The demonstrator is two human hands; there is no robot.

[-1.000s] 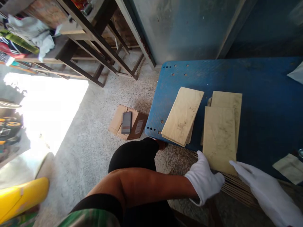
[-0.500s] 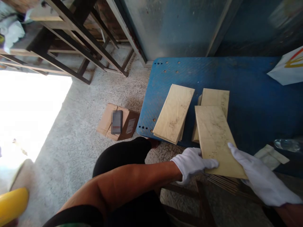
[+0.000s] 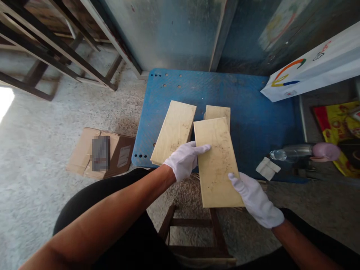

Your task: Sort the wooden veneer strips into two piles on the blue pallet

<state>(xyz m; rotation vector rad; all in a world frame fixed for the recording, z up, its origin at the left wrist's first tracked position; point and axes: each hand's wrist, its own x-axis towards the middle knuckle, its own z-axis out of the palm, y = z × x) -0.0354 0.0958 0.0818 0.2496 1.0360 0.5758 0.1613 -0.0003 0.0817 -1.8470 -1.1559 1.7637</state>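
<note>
A pale rectangular wooden board (image 3: 215, 161) with dark specks is held tilted in front of me, over the near edge of the blue table. My left hand (image 3: 187, 157), in a white glove, grips its left edge with the thumb lying on the face. On the opposite edge, my right hand (image 3: 254, 197), also gloved, has its thumb on the face and its fingers hidden behind. Just past my left hand lies a stack of similar boards (image 3: 176, 127). A second stack (image 3: 218, 111) sits behind the held board, which covers most of it.
The blue table (image 3: 247, 97) carries a white paper bag (image 3: 306, 67), a clear bottle (image 3: 295, 152) and a folded tissue (image 3: 268, 168) on its right side. A cardboard box (image 3: 81, 153) stands on the floor to the left. Below the board is a wooden stool (image 3: 191, 223).
My view has turned right, bringing more of the bag and bottle into sight. My left hand has moved up along the board's left edge. Both hands still hold the board.
</note>
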